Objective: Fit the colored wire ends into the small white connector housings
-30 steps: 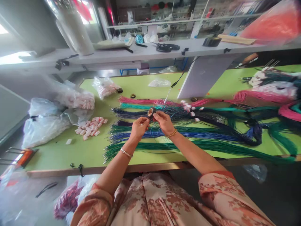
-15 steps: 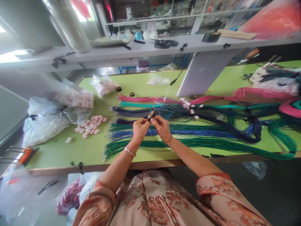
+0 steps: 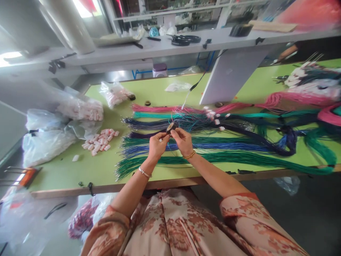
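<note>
My right hand (image 3: 183,141) is closed on a roll of black tape (image 3: 172,127), held up over the wires. My left hand (image 3: 157,145) pinches right beside it. A small white connector (image 3: 160,140) shows between its fingers, and thin teal wires hang down between both hands. What the left fingertips press on is partly hidden. Below the hands lie bundles of cut wire: dark green (image 3: 213,160), blue (image 3: 213,147), pink (image 3: 154,108) and teal (image 3: 149,115). White connectors (image 3: 211,113) sit on wire ends just beyond my right hand.
Loose white-and-orange connectors (image 3: 99,141) lie in a pile at left, near clear bags (image 3: 48,142). Small tape rolls (image 3: 147,103) stand behind the wires. A raised shelf (image 3: 160,49) carries scissors (image 3: 183,40). Another person's hand (image 3: 287,53) shows at far right.
The tape roll has tilted slightly in my right hand. The white connector now shows in my left fingers. The view has shifted a little.
</note>
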Motion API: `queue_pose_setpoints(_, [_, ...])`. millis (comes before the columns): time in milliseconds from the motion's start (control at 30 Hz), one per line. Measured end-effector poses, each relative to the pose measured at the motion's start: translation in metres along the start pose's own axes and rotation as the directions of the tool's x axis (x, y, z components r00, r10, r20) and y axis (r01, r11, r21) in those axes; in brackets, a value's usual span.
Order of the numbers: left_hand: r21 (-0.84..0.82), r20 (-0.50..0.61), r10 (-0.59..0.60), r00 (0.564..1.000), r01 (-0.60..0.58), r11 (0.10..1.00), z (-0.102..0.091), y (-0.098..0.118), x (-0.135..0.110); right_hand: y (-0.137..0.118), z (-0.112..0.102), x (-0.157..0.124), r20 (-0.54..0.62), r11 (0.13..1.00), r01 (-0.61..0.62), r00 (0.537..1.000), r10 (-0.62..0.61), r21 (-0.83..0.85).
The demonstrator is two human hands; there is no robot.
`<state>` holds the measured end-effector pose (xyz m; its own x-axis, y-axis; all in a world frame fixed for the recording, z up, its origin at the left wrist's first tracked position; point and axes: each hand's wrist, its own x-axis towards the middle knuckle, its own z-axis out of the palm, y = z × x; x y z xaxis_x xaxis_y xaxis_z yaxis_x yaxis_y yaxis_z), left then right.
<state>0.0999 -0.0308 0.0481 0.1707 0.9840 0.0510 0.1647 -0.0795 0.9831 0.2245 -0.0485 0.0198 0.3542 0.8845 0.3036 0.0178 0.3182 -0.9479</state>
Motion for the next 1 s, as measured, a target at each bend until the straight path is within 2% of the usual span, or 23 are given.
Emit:
queue_pose_setpoints(267, [0.308, -0.039, 0.073, 0.997, -0.057, 0.95, 0.002, 0.003, -0.003, -0.007, 0.0, -0.008, 0.012, 0.98, 0.095, 0.995, -0.095, -0.172])
queue_pose_setpoints(400, [0.368, -0.032, 0.104, 0.994, -0.085, 0.926, 0.001, 0.005, -0.005, -0.007, -0.001, -0.01, 0.023, 0.974, 0.094, 0.996, -0.091, -0.207])
queue_pose_setpoints(533, [0.315, -0.066, 0.133, 0.989, -0.106, 0.943, 0.001, 0.002, -0.004, -0.004, -0.002, -0.009, 0.04, 0.991, 0.022, 0.999, -0.016, -0.132])
queue_pose_setpoints(633, [0.239, -0.104, 0.105, 0.989, -0.078, 0.968, 0.002, -0.002, -0.002, 0.001, 0.0, -0.005, 0.025, 0.988, -0.152, 0.988, 0.151, 0.035])
queue_pose_setpoints(700, [0.156, -0.114, 0.051, 0.992, -0.033, 0.987, 0.002, -0.005, 0.001, 0.004, 0.001, -0.002, 0.003, 0.952, -0.275, 0.961, 0.277, 0.139])
queue_pose_setpoints(767, [0.066, -0.12, -0.004, 0.993, 0.012, 0.998, 0.003, -0.008, 0.003, 0.005, 0.001, 0.0, 0.002, 0.916, -0.343, 0.937, 0.35, 0.211])
queue_pose_setpoints(900, [-0.116, -0.114, -0.074, 0.991, 0.061, 0.991, 0.003, -0.01, 0.007, 0.003, -0.003, 0.002, 0.057, 0.879, -0.372, 0.926, 0.372, 0.299])
queue_pose_setpoints(1000, [-0.207, -0.067, -0.129, 0.989, 0.113, 0.972, 0.003, -0.009, 0.008, 0.0, -0.006, 0.005, 0.062, 0.867, -0.386, 0.92, 0.387, 0.316])
